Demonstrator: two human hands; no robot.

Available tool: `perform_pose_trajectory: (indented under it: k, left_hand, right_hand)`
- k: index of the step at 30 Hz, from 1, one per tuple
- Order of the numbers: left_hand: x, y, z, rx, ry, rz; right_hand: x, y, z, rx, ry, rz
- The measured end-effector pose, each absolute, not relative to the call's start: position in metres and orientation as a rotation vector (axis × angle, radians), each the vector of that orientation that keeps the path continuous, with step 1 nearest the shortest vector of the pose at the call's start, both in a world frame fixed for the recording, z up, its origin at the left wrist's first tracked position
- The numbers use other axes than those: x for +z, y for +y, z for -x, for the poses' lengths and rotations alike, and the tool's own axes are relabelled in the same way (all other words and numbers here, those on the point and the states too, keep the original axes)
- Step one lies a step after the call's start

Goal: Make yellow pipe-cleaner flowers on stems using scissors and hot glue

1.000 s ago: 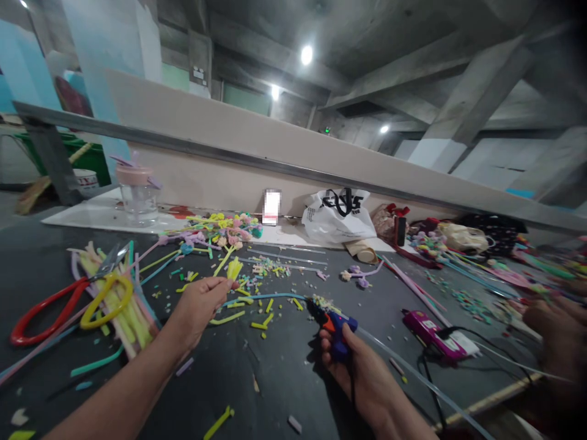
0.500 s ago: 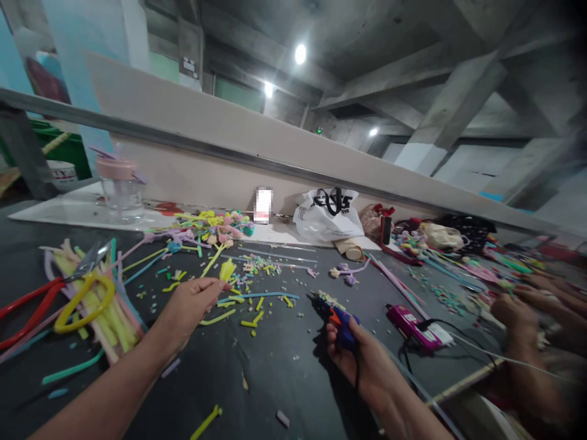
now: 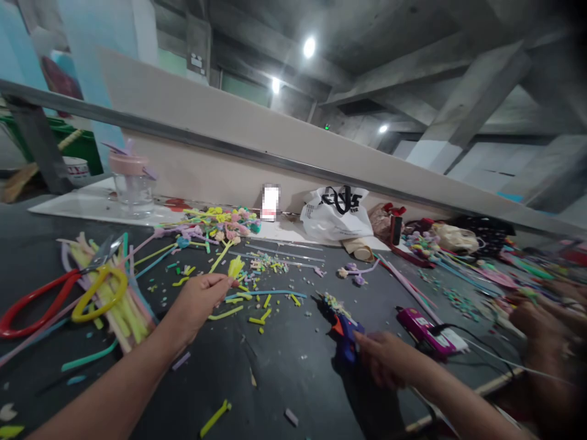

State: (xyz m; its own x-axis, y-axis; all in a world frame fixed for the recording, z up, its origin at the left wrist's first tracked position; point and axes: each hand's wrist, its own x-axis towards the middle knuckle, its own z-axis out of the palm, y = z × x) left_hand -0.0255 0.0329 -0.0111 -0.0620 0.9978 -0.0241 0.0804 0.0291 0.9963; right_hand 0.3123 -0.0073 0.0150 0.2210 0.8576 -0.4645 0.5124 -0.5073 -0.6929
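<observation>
Two hands over the worktop (image 3: pixel 284 360): left hand (image 3: pixel 197 302) pinches a yellow tufted stick (image 3: pixel 235 269) mid-worktop, among cut scraps. Right hand (image 3: pixel 389 360), blurred, fingers loosely spread, touches the blue glue gun (image 3: pixel 345 333) lying just beside it; not gripping.

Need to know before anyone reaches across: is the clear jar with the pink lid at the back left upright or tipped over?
Upright. The jar stands on its base on the white board, with its pink lid on top.
</observation>
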Motion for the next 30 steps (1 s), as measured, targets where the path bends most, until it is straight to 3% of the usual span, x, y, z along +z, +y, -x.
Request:
perform_pose_trajectory:
  k: [2,4,8,16,20,30]
  left_hand:
    - [-0.011,0.033,0.025,1.189,1.358,-1.255]
    - [-0.011,0.033,0.024,1.181,1.387,-1.309]
    - [-0.012,0.032,0.022,1.146,1.399,-1.408]
    - [-0.007,0.030,0.020,1.097,1.308,-1.461]
    - [-0.008,0.031,0.019,1.051,1.289,-1.422]
    - [-0.004,0.030,0.019,0.989,1.260,-1.323]
  right_hand:
    - [0.021,-0.009,-0.304,0.842,-1.743,2.222]
    - [0.025,-0.013,-0.278,0.539,-2.079,2.026]
    - [0.020,-0.014,-0.202,0.416,-2.330,1.615]
    - [-0.015,0.019,-0.140,0.122,-2.483,1.687]
    - [-0.020,0.025,-0.143,0.180,-2.457,1.627]
    - [-0.008,0.041,-0.152,0.721,-1.741,1.318]
